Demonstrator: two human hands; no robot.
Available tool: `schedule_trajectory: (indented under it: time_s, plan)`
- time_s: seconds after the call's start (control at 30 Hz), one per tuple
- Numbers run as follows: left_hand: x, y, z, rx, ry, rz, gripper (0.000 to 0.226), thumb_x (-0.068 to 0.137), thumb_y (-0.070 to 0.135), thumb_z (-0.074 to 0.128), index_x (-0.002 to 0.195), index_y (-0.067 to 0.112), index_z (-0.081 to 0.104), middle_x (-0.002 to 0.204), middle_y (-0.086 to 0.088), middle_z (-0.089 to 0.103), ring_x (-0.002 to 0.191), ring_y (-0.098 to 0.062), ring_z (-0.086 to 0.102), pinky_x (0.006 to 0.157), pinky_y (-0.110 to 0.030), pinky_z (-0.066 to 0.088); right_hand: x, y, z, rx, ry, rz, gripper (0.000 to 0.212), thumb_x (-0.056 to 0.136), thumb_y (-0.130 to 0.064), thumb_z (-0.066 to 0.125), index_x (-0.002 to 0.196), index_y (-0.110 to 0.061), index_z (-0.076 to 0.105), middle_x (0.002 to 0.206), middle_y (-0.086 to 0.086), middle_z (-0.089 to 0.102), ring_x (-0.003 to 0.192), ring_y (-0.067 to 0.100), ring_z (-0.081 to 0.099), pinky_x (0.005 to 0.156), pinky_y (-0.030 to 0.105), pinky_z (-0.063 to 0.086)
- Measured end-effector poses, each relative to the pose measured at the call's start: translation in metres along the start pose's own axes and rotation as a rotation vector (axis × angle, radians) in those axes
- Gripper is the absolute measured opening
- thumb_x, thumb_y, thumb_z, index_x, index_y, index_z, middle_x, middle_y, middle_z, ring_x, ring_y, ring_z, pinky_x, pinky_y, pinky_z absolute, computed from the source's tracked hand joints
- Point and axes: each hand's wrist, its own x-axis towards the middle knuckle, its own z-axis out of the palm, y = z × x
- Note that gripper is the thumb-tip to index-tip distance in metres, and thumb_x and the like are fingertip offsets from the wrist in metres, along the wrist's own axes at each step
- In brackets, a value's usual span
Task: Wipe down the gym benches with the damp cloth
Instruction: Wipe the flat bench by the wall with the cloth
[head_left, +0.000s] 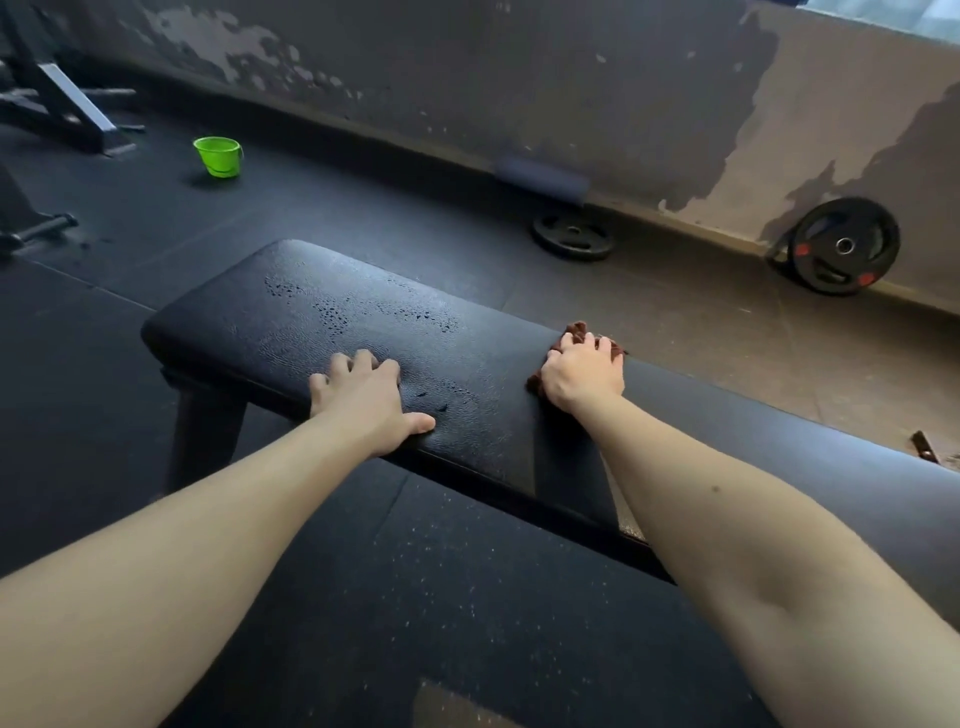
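Observation:
A black padded gym bench (291, 322) runs from the left middle toward the lower right, with wet streaks and drops on its top. My left hand (363, 400) rests palm down on the near edge of the pad, fingers spread and slightly bent. My right hand (584, 371) presses a dark brown cloth (576, 330) onto the bench top near its far edge, fingers curled over the bunched cloth. Most of the cloth is hidden under that hand.
A green bucket (219, 156) stands on the black rubber floor at the far left. Two weight plates (571, 236) (844, 247) lie and lean by the peeling wall. Machine frames (57, 104) stand at the top left. A small dark object (924, 447) lies on the floor at right.

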Motion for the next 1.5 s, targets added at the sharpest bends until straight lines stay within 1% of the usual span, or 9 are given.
schedule_trajectory:
  time_s: [0.23,0.37,0.47,0.6,0.73,0.9,1.1,1.23,1.5]
  plan:
    - [-0.004,-0.003,0.007,-0.052,0.048,-0.015,0.075,0.078,0.082,0.058,0.135,0.033,0.05,0.148,0.002,0.039,0.138,-0.027,0.029,0.11,-0.048,0.029,0.006,-0.08,0.005,0.028,-0.033,-0.35,0.051,0.102,-0.037,0.031,0.147,-0.018,0.047,0.162,0.013,0.033,0.151,0.034,0.022,0.124,0.052,0.013]
    - [-0.006,-0.004,0.007,-0.088,0.054,-0.035,0.077,0.078,0.082,0.058,0.137,0.035,0.049,0.15,0.006,0.037,0.14,-0.024,0.027,0.112,-0.046,0.026,-0.003,-0.051,0.002,0.046,-0.075,-0.531,0.051,0.108,-0.035,0.029,0.156,-0.021,0.04,0.169,0.008,0.021,0.157,0.031,0.013,0.127,0.046,0.008]
    - [-0.008,-0.004,0.009,-0.12,0.07,-0.04,0.077,0.077,0.081,0.059,0.138,0.035,0.05,0.151,0.008,0.036,0.14,-0.022,0.026,0.112,-0.044,0.024,0.023,0.005,-0.001,-0.003,-0.047,-0.389,0.046,0.105,-0.042,0.03,0.134,-0.021,0.058,0.155,0.009,0.038,0.143,0.037,0.033,0.118,0.053,0.027]
    - [-0.009,-0.004,0.01,-0.14,0.091,-0.054,0.075,0.078,0.079,0.061,0.138,0.036,0.05,0.153,0.01,0.035,0.142,-0.021,0.025,0.113,-0.043,0.022,0.048,0.035,-0.004,-0.047,-0.067,-0.209,0.054,0.096,-0.048,0.022,0.126,-0.021,0.058,0.143,0.011,0.047,0.131,0.037,0.043,0.113,0.055,0.032]
    - [-0.013,-0.004,0.012,-0.136,0.112,-0.069,0.076,0.08,0.078,0.059,0.144,0.037,0.048,0.158,0.011,0.032,0.145,-0.021,0.023,0.115,-0.042,0.021,0.041,0.022,-0.002,-0.075,-0.048,-0.227,0.061,0.093,-0.053,0.028,0.136,-0.018,0.053,0.148,0.013,0.043,0.138,0.036,0.036,0.117,0.056,0.024]
    - [-0.021,-0.002,0.016,-0.174,0.186,-0.093,0.074,0.08,0.078,0.06,0.144,0.041,0.05,0.158,0.01,0.034,0.145,-0.022,0.024,0.116,-0.041,0.02,0.015,0.008,0.003,-0.022,-0.024,-0.309,0.054,0.103,-0.039,0.029,0.15,-0.016,0.041,0.16,0.016,0.033,0.145,0.037,0.027,0.123,0.056,0.016]
    - [-0.035,0.005,0.029,-0.29,0.38,-0.093,0.042,0.082,0.064,0.07,0.114,0.037,0.069,0.136,0.01,0.054,0.132,-0.021,0.037,0.109,-0.041,0.026,-0.078,-0.015,0.008,0.023,-0.018,-0.526,0.056,0.107,-0.038,0.029,0.159,-0.018,0.031,0.168,0.014,0.022,0.155,0.032,0.016,0.127,0.049,0.009]
    - [-0.043,0.008,0.047,-0.411,0.511,-0.094,0.031,0.083,0.053,0.076,0.107,0.033,0.073,0.133,0.011,0.059,0.128,-0.022,0.043,0.105,-0.04,0.028,-0.14,-0.016,0.012,-0.005,-0.002,-0.652,0.056,0.109,-0.041,0.03,0.162,-0.023,0.026,0.171,0.009,0.016,0.159,0.026,0.008,0.129,0.043,0.002]
    - [-0.049,0.0,0.054,-0.385,0.476,-0.05,0.037,0.09,0.056,0.065,0.12,0.037,0.068,0.144,0.018,0.05,0.135,-0.015,0.036,0.107,-0.037,0.021,-0.089,-0.036,0.005,0.03,-0.031,-0.605,0.054,0.11,-0.037,0.027,0.162,-0.024,0.027,0.172,0.005,0.015,0.159,0.022,0.007,0.128,0.039,0.001]
